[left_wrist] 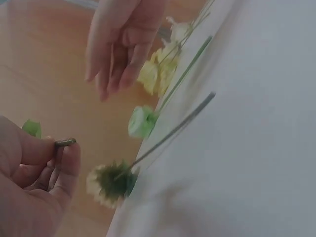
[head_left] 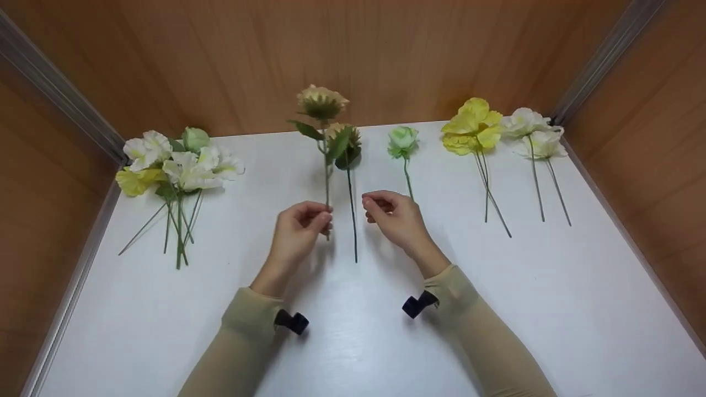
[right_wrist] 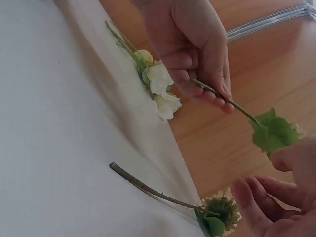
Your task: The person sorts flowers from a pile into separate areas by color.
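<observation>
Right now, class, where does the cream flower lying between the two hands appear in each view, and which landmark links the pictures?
Head: centre; the cream flower lies between left hand and right hand.
Left wrist: lower middle, left of centre, stem slanting up rightward.
Right wrist: along the bottom, bloom just left of the right hand.
Shared landmark: the left hand, pinching the raised flower by its stem.

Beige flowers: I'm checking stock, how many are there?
2: the held beige flower in the left hand, the other beige flower on the table; the white-flower cluster may hide more.
</observation>
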